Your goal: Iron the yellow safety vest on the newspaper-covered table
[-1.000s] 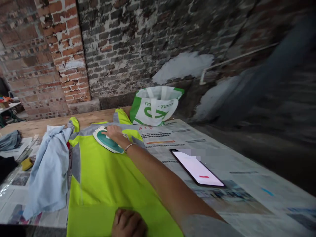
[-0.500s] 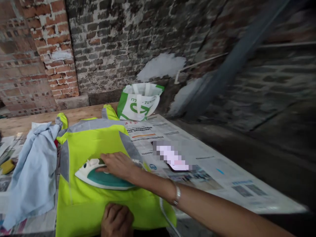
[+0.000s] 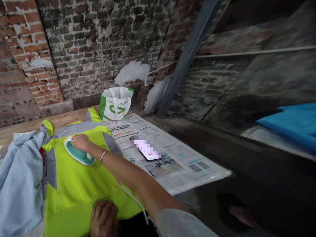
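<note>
A bright yellow-green shirt (image 3: pixel 81 184) with grey panels lies spread on the table. My right hand (image 3: pixel 82 143) is closed around the handle of a white and teal clothes iron (image 3: pixel 76 154). The iron's soleplate is down on the shirt's upper part, its tip pointing away and to the left. A white cord (image 3: pixel 133 196) runs from under my right forearm towards me. My left hand (image 3: pixel 103 215) is closed at the shirt's near hem, fingers curled against the cloth; the fingertips are partly hidden.
Light blue cloth (image 3: pixel 23 177) lies left of the shirt. Newspaper (image 3: pixel 172 177) covers the table's right part, with a phone (image 3: pixel 146 148) on it. A white and green bag (image 3: pixel 116 104) stands at the back. Blue material (image 3: pixel 293 123) lies far right; brick walls rise behind.
My right hand has pushed the iron away from me, up the shirt towards its shoulders. My left hand stays at the hem. The view has swung right, bringing the blue material into sight.
</note>
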A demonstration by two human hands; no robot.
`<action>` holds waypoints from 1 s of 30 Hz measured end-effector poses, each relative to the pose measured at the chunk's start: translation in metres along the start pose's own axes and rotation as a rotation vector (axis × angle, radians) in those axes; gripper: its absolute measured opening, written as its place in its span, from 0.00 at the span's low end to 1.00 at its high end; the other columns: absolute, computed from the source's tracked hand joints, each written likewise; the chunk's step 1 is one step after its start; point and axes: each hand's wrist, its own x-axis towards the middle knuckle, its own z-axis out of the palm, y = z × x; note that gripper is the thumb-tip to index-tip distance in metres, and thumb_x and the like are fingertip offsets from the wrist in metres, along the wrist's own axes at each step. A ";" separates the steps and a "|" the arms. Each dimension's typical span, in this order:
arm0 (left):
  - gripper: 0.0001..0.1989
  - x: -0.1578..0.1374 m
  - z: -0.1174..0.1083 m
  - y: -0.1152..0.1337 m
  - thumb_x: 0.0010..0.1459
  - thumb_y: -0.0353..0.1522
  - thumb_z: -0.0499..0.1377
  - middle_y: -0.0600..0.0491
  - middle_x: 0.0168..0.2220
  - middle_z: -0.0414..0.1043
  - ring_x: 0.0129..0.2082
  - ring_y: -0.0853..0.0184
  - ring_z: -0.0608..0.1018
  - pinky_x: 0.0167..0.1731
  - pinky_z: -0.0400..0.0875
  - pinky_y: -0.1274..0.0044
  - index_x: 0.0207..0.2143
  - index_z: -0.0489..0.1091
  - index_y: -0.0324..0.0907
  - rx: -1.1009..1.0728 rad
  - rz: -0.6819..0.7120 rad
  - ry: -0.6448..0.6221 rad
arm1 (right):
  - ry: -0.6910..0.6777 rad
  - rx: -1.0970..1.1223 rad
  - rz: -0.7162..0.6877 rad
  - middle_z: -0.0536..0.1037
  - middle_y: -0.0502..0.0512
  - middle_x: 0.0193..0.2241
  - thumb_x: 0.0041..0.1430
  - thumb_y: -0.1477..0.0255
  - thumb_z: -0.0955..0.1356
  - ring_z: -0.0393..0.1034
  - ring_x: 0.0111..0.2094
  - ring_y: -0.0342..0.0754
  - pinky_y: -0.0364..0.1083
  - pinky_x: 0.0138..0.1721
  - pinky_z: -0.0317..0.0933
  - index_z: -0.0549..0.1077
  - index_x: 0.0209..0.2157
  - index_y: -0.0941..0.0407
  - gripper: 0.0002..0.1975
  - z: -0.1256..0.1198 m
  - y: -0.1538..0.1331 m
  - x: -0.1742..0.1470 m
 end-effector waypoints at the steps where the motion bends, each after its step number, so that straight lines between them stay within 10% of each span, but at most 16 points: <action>1: 0.14 -0.001 0.000 0.000 0.73 0.28 0.49 0.47 0.40 0.83 0.40 0.64 0.83 0.41 0.80 0.71 0.48 0.75 0.38 0.000 0.000 -0.003 | -0.030 -0.001 -0.010 0.82 0.69 0.52 0.72 0.67 0.64 0.78 0.53 0.56 0.47 0.49 0.71 0.81 0.50 0.60 0.18 -0.002 0.003 -0.008; 10: 0.15 -0.010 0.006 0.002 0.73 0.31 0.49 0.46 0.40 0.83 0.40 0.62 0.83 0.42 0.80 0.69 0.49 0.75 0.40 0.013 -0.022 -0.012 | -0.056 -0.011 0.099 0.84 0.74 0.46 0.72 0.61 0.62 0.80 0.51 0.60 0.49 0.48 0.70 0.81 0.51 0.64 0.24 0.007 0.031 -0.102; 22: 0.16 -0.013 0.010 0.006 0.73 0.30 0.47 0.45 0.38 0.83 0.38 0.62 0.84 0.40 0.82 0.68 0.47 0.75 0.40 0.010 -0.057 -0.010 | -0.017 0.055 0.390 0.79 0.73 0.56 0.68 0.78 0.62 0.75 0.58 0.57 0.46 0.52 0.68 0.78 0.56 0.64 0.20 -0.011 0.078 0.018; 30: 0.21 -0.010 0.011 0.008 0.75 0.33 0.43 0.46 0.37 0.82 0.36 0.63 0.83 0.38 0.81 0.70 0.44 0.76 0.40 0.044 -0.068 -0.025 | -0.051 0.023 0.282 0.80 0.72 0.55 0.73 0.63 0.62 0.75 0.58 0.59 0.47 0.52 0.66 0.79 0.56 0.62 0.23 0.004 0.072 -0.027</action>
